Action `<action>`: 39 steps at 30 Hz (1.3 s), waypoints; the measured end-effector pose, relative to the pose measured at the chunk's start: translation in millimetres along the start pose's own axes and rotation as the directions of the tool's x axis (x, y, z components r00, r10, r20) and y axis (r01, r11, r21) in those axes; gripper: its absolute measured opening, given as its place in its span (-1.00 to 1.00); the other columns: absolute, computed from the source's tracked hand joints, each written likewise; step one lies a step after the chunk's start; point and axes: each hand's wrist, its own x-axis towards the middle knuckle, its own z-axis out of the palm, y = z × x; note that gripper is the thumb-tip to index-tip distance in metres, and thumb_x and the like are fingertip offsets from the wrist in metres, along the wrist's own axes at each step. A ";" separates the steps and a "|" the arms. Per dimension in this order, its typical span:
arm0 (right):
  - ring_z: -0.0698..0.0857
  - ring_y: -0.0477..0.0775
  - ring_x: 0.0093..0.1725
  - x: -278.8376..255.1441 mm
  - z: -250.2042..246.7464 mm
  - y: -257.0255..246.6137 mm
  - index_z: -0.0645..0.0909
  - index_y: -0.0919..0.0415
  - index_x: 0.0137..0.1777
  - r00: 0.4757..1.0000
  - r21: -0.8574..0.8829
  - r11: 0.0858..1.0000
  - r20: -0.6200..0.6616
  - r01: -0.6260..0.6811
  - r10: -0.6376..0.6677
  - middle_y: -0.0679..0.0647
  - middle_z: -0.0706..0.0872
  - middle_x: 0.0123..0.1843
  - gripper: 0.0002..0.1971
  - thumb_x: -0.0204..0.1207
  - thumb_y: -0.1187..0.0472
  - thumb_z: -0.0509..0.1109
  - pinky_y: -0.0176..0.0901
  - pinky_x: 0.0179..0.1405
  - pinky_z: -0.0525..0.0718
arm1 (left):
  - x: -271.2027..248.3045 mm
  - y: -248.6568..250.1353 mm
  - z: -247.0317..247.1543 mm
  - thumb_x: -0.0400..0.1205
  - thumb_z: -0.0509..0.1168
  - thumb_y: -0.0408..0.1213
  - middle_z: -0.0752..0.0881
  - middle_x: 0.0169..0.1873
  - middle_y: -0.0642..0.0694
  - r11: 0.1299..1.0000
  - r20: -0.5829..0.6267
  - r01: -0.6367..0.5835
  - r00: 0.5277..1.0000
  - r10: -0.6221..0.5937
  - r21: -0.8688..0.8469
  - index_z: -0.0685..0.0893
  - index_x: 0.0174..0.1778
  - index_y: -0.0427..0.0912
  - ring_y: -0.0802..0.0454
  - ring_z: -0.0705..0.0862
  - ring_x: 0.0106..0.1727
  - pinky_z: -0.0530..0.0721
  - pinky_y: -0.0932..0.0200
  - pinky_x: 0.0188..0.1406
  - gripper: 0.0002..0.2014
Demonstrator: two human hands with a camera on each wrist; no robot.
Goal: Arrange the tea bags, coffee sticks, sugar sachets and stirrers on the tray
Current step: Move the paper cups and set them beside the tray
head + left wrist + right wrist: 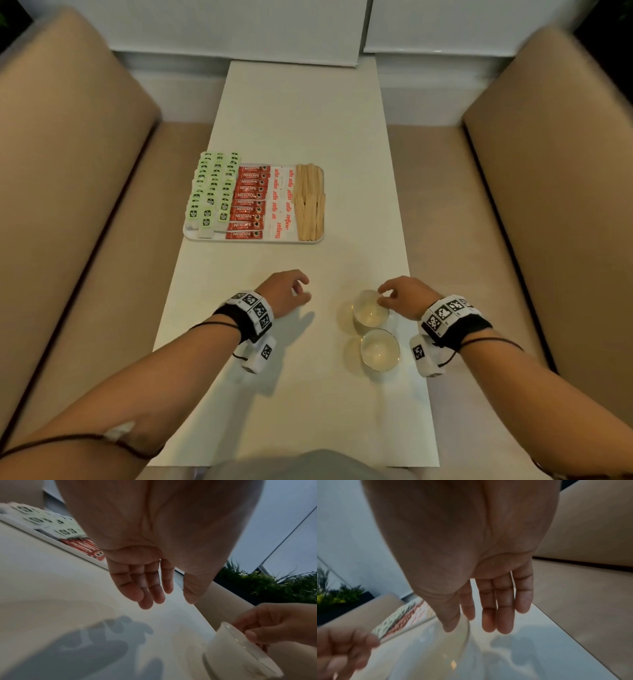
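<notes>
The tray (254, 240) sits at the middle of the table (301, 120), toward its left edge, and it looks fully dressed to me: green-tagged tea bags (212, 192) fanned in overlapping rows on the left, some spilling past the far rim, then a ladder of glossy red coffee sticks (248, 202), then white paper sugar sachets (282, 202) with red lettering, then flat pale wooden stirrers (310, 202) laid lengthwise on the right. I judge the arranging itself is done, or nearly so, and what I have in hand is the cups nearer to me. My right hand (406, 296) pinches the thin rim of the farther cup (370, 310) between thumb and forefinger, the other fingers loosely extended past it. The nearer cup (380, 349) stands just beside it, untouched. Both are small, round, smooth white cups, glazed and shiny, apparently empty. My left hand (286, 291) hovers over the bare table with fingers relaxed and slightly curled, holding nothing. If the cup is to go anywhere, the next move calls for a steady lift by that narrow rim grip, which is slippery on glaze; I would bring the free hand under it. The table is matte and off-white, flanked by tan upholstered benches (78, 171).
</notes>
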 end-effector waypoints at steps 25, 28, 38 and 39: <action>0.68 -0.13 -0.25 -25.5 -18.4 4.3 0.78 0.07 -0.02 0.941 0.169 0.931 -0.155 0.324 -0.300 -0.14 0.74 -0.28 -0.70 0.71 -0.08 0.30 -0.17 -0.22 0.60 | -10.3 97.6 57.0 0.36 0.66 -0.14 0.61 0.21 0.03 0.966 -0.116 -0.238 0.967 0.226 -0.100 0.47 0.42 -0.03 0.08 0.62 0.18 0.64 0.18 0.06 -0.27; 0.70 -0.18 -0.07 -31.2 -8.1 11.2 0.72 -0.05 0.32 0.933 0.084 0.930 -0.083 0.358 -0.351 -0.20 0.77 -0.06 -0.59 0.64 -0.26 0.34 -0.21 0.01 0.64 | -20.0 80.3 56.5 0.38 0.65 -0.09 0.60 0.24 0.04 0.979 -0.145 -0.170 0.978 0.153 -0.115 0.44 0.46 -0.02 0.05 0.61 0.22 0.63 0.12 0.12 -0.23; 0.49 0.04 0.49 -42.4 35.7 16.6 0.49 -0.17 0.57 0.873 -0.185 0.855 0.174 0.484 -0.456 -0.10 0.41 0.57 -0.31 0.43 -0.21 0.56 -0.02 0.36 0.58 | -46.6 35.5 57.5 0.36 0.65 -0.01 0.62 0.23 0.11 0.984 -0.173 0.010 0.984 -0.042 -0.180 0.45 0.45 0.05 0.06 0.62 0.23 0.69 -0.01 0.20 -0.23; 0.46 0.06 0.51 -41.4 42.3 15.7 0.46 -0.20 0.58 0.867 -0.206 0.846 0.199 0.492 -0.456 -0.08 0.37 0.60 -0.27 0.41 -0.19 0.59 0.02 0.36 0.59 | -47.2 31.7 57.8 0.35 0.65 0.00 0.62 0.23 0.11 0.983 -0.169 0.020 0.984 -0.052 -0.184 0.45 0.44 0.06 0.06 0.62 0.23 0.69 -0.03 0.21 -0.23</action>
